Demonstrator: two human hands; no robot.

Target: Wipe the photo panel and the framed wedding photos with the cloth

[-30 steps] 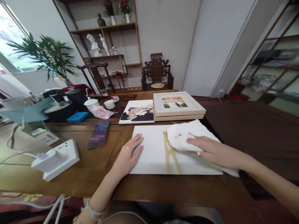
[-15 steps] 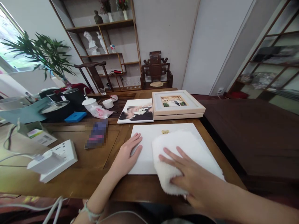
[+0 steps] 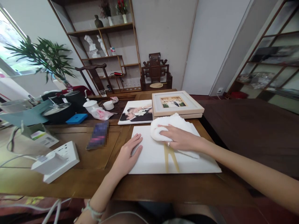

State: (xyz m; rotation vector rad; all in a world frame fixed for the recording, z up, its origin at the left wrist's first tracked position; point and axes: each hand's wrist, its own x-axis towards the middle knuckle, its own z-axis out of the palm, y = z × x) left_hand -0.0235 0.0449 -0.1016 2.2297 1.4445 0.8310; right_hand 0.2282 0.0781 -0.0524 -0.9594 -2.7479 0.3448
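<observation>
In the head view, we look down on a white, flat, rectangular board lying on a dark brown wooden table, at the middle of our clock face. Its near edge runs just inside the table's front edge at six o'clock, with a strip of brown wood between; more wood shows toward three, before the table's edge there. At twelve to one, the room narrows: a stack of pale wooden picture frames sits just beyond the board. A white-edged photo panel lies at eleven, and a white, blocky power strip is well apart at nine.

The board's long axis runs nine to three. On it, a flat tan piece with two straight legs lies lengthwise twelve to six, legs spreading toward six, its upper end hidden.

Our left hand rests at nine over the board's left edge, fingers slightly apart, pointing toward one, gripping nothing. Our right hand reaches in from four, fingers clamped on a fluffy white cloth that overlaps the far edge near twelve; we cannot tell whether it touches the frames.
</observation>
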